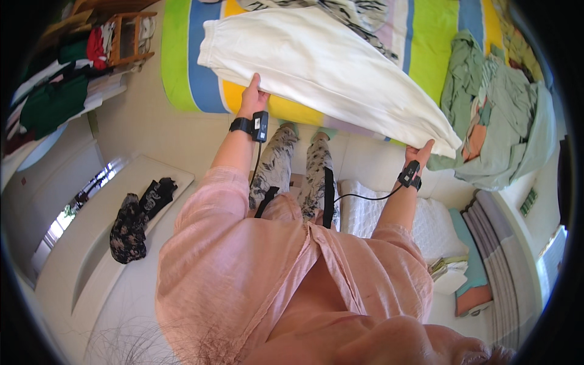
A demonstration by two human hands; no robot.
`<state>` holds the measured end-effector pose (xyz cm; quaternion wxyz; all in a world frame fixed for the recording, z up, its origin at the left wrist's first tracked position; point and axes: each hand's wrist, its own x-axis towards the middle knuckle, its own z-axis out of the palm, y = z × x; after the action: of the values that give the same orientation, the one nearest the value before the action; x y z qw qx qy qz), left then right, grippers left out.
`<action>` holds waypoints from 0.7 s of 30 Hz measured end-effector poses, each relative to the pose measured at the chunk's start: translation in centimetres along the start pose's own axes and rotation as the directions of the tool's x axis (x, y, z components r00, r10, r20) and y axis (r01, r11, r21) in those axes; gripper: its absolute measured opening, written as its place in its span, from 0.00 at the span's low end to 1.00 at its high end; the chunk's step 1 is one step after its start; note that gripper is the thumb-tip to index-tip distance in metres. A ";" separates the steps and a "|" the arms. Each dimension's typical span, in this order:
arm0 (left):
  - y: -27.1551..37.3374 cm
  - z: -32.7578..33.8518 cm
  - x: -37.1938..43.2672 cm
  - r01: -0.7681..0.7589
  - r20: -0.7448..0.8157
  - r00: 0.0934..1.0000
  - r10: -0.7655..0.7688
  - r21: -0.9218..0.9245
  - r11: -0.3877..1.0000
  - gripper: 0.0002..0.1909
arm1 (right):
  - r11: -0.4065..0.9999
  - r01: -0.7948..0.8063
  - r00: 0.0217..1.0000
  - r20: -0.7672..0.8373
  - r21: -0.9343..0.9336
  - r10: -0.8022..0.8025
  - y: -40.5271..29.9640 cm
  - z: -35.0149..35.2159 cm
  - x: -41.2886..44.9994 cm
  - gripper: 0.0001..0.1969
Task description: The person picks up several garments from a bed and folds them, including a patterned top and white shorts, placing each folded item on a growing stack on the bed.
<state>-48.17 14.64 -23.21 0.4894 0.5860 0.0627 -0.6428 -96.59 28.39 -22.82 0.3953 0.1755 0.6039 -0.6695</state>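
White trousers (315,59), with a ribbed cuff at the upper left, lie stretched sideways over the near edge of a bed with a striped cover (175,59). My left hand (254,96) grips their near edge not far from the cuff, thumb on top and fingers beneath. At the other end, on the right, my right hand (420,153) pinches the narrow end of the cloth. Patterned black-and-white fabric (365,18) lies behind the trousers.
Rumpled green clothes (506,114) hang over the bed's right part. A quilted white pad (401,219) and a grey striped curtain (492,237) are at the lower right. Dark garments (132,228) rest on a pale surface at the left. Clothes (54,100) and a wooden chair (130,39) stand upper left.
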 end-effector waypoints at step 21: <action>15.0 -4.8 4.5 -0.234 0.050 0.972 0.229 0.151 0.960 0.20 | 0.995 -0.090 0.995 -0.030 0.041 0.091 4.7 1.4 -3.8 0.18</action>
<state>-33.58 7.62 -20.98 0.5149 0.6155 -0.0644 -0.5932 -90.37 28.52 -22.96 0.4120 0.2214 0.5881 -0.6598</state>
